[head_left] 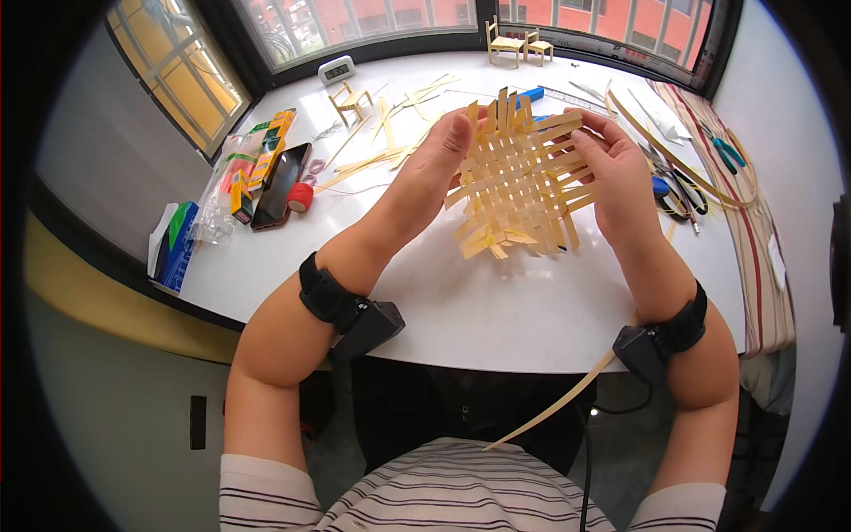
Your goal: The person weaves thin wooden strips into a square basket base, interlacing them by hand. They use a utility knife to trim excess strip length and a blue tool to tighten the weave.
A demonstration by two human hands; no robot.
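Between my hands a square mat of woven bamboo strips [519, 168] is held up above the white table, tilted toward me. Loose strip ends stick out all round it, and some at the near edge are folded over. My left hand [450, 146] grips the left edge, thumb on top and most fingers hidden behind the weave. My right hand [616, 160] pinches strip ends at the upper right, between thumb and fingers. Light shows through the small gaps in the weave.
Loose bamboo strips [363, 160] lie behind my left hand, near a miniature chair [349, 101]. A phone [282, 186], red tape roll [300, 197] and small boxes stand left. Scissors [687, 191] and pliers [725, 149] lie right. Two more little chairs [505, 43] stand by the window.
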